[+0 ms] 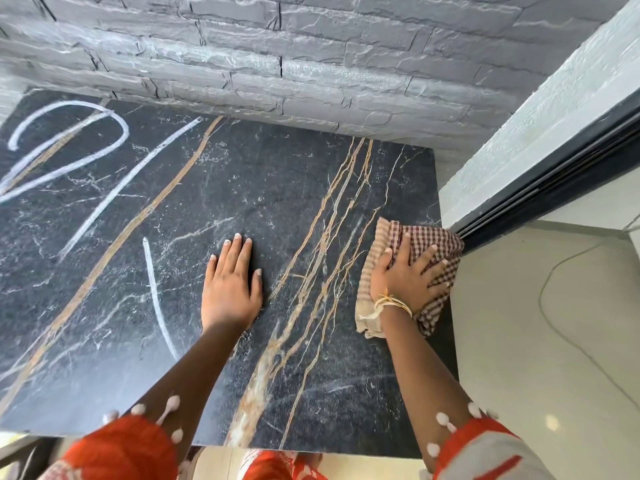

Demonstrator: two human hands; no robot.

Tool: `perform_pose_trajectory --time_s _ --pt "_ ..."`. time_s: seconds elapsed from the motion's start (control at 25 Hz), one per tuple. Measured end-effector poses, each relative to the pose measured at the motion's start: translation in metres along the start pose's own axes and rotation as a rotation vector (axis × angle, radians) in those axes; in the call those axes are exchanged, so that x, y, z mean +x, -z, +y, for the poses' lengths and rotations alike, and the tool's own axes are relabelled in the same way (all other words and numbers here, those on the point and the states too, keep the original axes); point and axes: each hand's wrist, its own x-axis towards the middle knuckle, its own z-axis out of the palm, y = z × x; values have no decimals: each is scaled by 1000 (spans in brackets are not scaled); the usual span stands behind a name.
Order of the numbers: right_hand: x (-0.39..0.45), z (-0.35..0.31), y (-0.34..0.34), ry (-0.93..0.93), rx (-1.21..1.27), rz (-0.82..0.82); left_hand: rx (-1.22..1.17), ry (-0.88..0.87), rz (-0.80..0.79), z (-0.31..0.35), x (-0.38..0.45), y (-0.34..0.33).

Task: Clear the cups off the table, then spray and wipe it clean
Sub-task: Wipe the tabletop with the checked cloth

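A black marble table with gold and white veins fills the view. No cups or spray bottle are in sight. My right hand presses flat, fingers spread, on a red-and-white checked cloth at the table's right edge. My left hand rests palm down on the bare tabletop near the middle, holding nothing. White curved streaks mark the table's left part.
A grey stone-brick wall runs along the table's far edge. A white pillar with a dark window frame stands close at the right. Pale floor tiles lie beyond the right edge. The near edge is just before my orange sleeves.
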Motion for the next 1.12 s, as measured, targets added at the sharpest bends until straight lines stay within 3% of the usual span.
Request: perform_pose_trajectory --time_s 0.16,0.32,0.48,0.56,0.68,0.88,1.04,1.12 --pt "-8 -74 -6 169 0 20 -17 0 3 -1 -1 0" --pt "-47 -145 -20 611 -55 -4 -34 -5 9 -4 1 -4" --pt "-44 -133 -19 875 -104 6 -28 -5 -15 -4 -2 -2" --pt "-24 -110 -14 795 -110 22 -22 -4 -13 -3 -1 -1" --pt "-4 -56 -8 466 -71 55 -10 -7 -22 -2 -1 1" --pt "-39 20 -14 127 12 92 10 -39 -58 -1 -3 6" --pt "-59 -19 -15 -61 57 21 -55 -25 8 -13 -38 16" --pt "-69 -61 -18 15 39 12 -58 -34 1 -24 -71 18"
